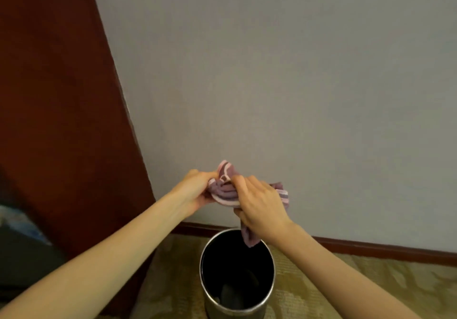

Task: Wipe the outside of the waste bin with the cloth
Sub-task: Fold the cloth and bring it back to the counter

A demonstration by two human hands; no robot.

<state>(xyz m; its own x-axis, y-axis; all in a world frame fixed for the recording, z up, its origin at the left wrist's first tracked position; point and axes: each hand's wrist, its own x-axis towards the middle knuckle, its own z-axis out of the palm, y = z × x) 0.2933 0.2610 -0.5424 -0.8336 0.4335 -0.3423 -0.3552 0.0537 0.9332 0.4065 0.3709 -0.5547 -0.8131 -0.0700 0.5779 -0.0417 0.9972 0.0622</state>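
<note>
Cloth [226,191] handling is the step in hand: one purple cloth with pale striped edging is bunched between both hands, raised in front of the grey wall [272,71] and above the bin. The left hand [195,190] is closed on the left end of the bundle. The right hand [262,210] is closed on the right part, fingers curled over the folds; a loose tail of cloth hangs below this hand and overlaps the far rim of the waste bin [270,284] in the view. Whether the tail touches the rim cannot be told.

Position of task item: one waste bin, a metal cylinder with a dark interior, stands upright on the patterned floor covering [346,281], near the wall's skirting board [371,248]. Its outer wall is mostly out of view at the lower frame edge. No wiping contact with the outside is visible, so the task is judged barely begun.

Risks:
- The hanging tail is likely to fall into the open mouth if either hand slackens, since the bundle is held directly over it.
- An uneven, bunched pad would probably wipe poorly; flat folding is advised first.
- A sideways push on an unsteadied bin could slide or tip it.

Count: two hands, one cloth, one bin. A dark red panel [61,96] stands at left.
</note>
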